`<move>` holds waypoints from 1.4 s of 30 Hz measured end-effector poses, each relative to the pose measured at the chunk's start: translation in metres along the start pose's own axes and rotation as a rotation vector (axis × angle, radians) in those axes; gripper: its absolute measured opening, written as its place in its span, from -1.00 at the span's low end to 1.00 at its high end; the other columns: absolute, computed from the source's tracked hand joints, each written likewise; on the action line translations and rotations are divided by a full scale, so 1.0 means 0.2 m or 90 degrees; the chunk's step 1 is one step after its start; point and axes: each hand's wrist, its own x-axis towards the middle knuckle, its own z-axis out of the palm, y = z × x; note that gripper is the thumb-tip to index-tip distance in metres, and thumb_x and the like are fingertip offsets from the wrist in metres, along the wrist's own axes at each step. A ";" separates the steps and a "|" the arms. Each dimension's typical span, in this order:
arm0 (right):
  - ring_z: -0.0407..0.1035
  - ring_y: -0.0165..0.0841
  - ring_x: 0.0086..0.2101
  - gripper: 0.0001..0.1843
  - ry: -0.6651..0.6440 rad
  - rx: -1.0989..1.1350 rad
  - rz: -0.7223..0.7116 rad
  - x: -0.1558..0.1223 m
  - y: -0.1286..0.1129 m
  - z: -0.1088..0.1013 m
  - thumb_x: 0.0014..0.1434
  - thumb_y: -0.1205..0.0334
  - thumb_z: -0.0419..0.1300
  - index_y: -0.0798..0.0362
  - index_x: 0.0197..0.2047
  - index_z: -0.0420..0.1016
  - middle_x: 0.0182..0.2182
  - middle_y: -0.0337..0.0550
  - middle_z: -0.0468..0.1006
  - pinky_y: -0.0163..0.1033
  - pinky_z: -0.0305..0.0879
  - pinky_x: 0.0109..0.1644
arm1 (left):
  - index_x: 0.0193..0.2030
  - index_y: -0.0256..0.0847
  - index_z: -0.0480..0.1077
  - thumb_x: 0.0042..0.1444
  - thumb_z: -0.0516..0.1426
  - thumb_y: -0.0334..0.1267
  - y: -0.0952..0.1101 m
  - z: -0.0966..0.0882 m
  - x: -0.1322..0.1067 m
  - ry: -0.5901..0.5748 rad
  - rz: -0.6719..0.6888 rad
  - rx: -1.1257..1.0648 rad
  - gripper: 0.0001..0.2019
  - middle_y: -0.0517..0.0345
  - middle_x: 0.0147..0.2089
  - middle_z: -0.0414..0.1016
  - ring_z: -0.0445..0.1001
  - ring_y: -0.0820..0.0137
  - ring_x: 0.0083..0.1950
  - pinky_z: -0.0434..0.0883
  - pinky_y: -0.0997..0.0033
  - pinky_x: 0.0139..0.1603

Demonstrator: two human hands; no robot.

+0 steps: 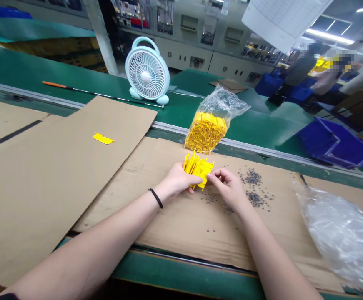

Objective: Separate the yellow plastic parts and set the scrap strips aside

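My left hand is closed around a fanned stack of flat yellow plastic pieces, held just above the cardboard sheet. My right hand pinches the right edge of the same stack with thumb and forefinger. Small dark metal bits lie scattered on the cardboard right beside my right hand. Behind the hands stands a clear bag full of yellow plastic pieces. One loose yellow piece lies on the cardboard to the left.
A small mint desk fan stands on the green belt at the back. A crumpled clear plastic bag lies at the right. Blue bins sit far right. Other people work in the far background.
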 end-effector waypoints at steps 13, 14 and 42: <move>0.38 -0.23 -0.22 -0.82 0.085 -0.316 -0.075 0.05 0.14 -0.10 0.12 0.14 0.15 -0.02 -0.31 0.56 -0.32 -0.13 0.57 -0.13 0.14 -0.12 | -0.33 -0.31 0.36 -0.22 0.27 -0.52 0.15 -0.39 0.12 0.401 0.155 -0.236 -0.74 0.16 -0.36 0.48 0.45 0.48 -0.43 0.38 0.51 -0.52; 0.37 -0.22 -0.19 -0.83 0.075 -0.364 -0.073 0.05 0.15 -0.09 0.11 0.16 0.15 -0.03 -0.30 0.56 -0.30 -0.14 0.57 -0.10 0.10 -0.11 | -0.37 -0.29 0.32 -0.20 0.25 -0.55 0.16 -0.48 0.13 0.497 0.171 -0.294 -0.75 0.23 -0.40 0.46 0.46 0.48 -0.39 0.37 0.51 -0.47; 0.48 -0.30 -0.40 -0.86 0.094 0.027 -0.008 -0.02 -0.01 -0.05 -0.07 0.20 0.32 0.05 -0.40 0.60 -0.42 -0.12 0.63 -0.18 0.40 -0.26 | -0.32 -0.32 0.45 -0.25 0.32 -0.38 -0.01 -0.05 0.03 -0.123 -0.007 -0.009 -0.72 0.15 -0.47 0.45 0.33 0.53 -0.56 0.17 0.59 -0.67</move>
